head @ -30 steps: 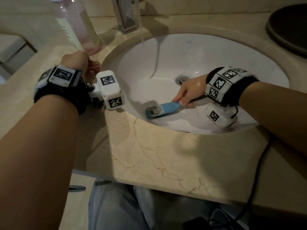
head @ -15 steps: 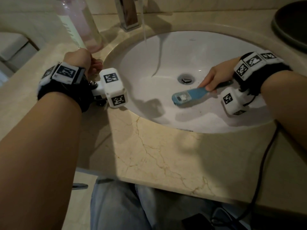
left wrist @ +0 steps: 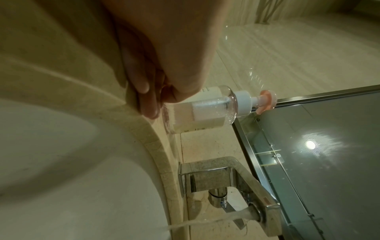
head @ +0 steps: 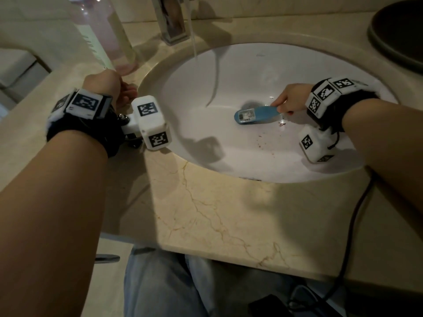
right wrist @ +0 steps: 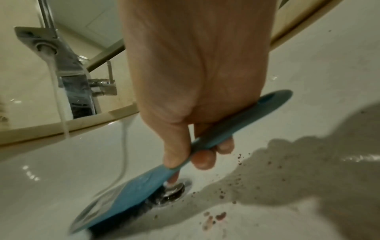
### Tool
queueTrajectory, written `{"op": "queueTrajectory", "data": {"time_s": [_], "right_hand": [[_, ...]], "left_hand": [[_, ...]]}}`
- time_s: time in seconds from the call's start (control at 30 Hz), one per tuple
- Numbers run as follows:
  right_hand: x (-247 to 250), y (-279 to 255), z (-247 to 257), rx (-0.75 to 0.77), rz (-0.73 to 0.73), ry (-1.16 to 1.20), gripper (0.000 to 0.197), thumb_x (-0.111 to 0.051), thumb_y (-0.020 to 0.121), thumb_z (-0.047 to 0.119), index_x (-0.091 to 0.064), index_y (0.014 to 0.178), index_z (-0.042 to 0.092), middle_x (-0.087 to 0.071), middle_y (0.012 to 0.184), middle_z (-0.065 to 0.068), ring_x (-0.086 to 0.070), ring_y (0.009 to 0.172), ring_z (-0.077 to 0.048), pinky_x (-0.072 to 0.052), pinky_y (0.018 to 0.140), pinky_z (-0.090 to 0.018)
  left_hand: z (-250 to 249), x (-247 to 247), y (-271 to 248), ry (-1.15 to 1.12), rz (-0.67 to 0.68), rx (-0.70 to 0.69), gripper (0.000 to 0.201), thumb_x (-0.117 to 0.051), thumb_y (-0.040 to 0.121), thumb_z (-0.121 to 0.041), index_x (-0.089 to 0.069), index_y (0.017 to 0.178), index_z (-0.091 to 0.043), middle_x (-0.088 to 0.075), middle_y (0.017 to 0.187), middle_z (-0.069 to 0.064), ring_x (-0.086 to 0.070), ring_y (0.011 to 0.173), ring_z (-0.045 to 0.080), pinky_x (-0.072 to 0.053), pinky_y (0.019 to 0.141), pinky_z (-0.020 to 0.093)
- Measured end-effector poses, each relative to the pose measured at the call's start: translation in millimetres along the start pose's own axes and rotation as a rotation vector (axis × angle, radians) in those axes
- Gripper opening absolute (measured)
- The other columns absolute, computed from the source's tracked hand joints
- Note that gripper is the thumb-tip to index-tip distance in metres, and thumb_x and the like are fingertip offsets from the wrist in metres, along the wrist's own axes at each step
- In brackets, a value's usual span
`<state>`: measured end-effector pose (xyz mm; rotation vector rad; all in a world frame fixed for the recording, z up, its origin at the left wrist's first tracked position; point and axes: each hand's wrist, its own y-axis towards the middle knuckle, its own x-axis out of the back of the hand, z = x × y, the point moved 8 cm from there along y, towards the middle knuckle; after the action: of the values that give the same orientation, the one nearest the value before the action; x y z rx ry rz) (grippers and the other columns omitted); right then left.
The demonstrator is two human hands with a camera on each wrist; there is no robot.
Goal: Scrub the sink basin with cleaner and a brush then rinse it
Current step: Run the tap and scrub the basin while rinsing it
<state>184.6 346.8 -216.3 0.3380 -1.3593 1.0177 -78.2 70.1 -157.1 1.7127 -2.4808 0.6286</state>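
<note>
Down in the white sink basin (head: 263, 72), the right hand (head: 291, 98) is gripping the blue brush (head: 257, 114) by its handle, bristles lying over the drain (right wrist: 174, 193). Water is running from the faucet (left wrist: 230, 181). The left hand (head: 107, 88) is resting loosely curled on the table (head: 217, 213), holding nothing, beside the cleaner bottle (left wrist: 205, 112).

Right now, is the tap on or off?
On. Water streams from the faucet spout into the sink basin.

Our left hand on the sink rim

We are resting our left hand (left wrist: 164, 53), its fingers (left wrist: 150, 107) loosely curled, on the surface (left wrist: 61, 68) beside the basin (left wrist: 72, 170); a pump bottle (left wrist: 205, 112) is standing just beyond, and the faucet (left wrist: 236, 183) is running water.
</note>
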Motion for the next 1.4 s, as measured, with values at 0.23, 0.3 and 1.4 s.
{"op": "queueTrajectory", "data": {"time_s": [0.23, 0.3, 1.4], "right_hand": [[-45, -37, 8, -0.038, 0.596, 0.153, 0.044, -0.045, 0.094, -0.004, -0.043, 0.137, 0.003, -0.059, 0.039, 0.009, -0.054, 0.036, 0.006, -0.040, 0.041, -0.004], [-44, -39, 12, -0.036, 0.623, 0.116, 0.044, -0.043, 0.094, -0.004, -0.041, 0.138, 0.002, -0.059, 0.039, 0.012, -0.055, 0.037, 0.007, -0.039, 0.041, -0.003], [67, 0, 64, 0.139, -0.498, -0.588, 0.029, -0.044, 0.095, 0.009, -0.059, 0.120, 0.013, -0.062, 0.097, -0.016, -0.061, 0.092, -0.035, -0.044, 0.076, -0.043]], "left_hand": [[-2, -2, -1, 0.012, 0.044, -0.013, 0.048, -0.027, 0.090, -0.002, -0.049, 0.048, -0.006, -0.049, 0.031, -0.003, -0.040, 0.024, 0.006, -0.030, 0.042, 0.016], [-2, 0, -2, 0.016, 0.008, -0.032, 0.033, -0.029, 0.089, -0.002, -0.046, 0.061, -0.007, -0.052, 0.031, -0.004, -0.045, 0.026, 0.005, -0.034, 0.049, 0.018], [-7, -10, -12, 0.020, 0.134, -0.013, 0.018, -0.031, 0.071, 0.004, -0.035, 0.064, -0.012, -0.044, 0.059, -0.001, -0.039, 0.029, 0.004, -0.026, 0.042, 0.014]]}}
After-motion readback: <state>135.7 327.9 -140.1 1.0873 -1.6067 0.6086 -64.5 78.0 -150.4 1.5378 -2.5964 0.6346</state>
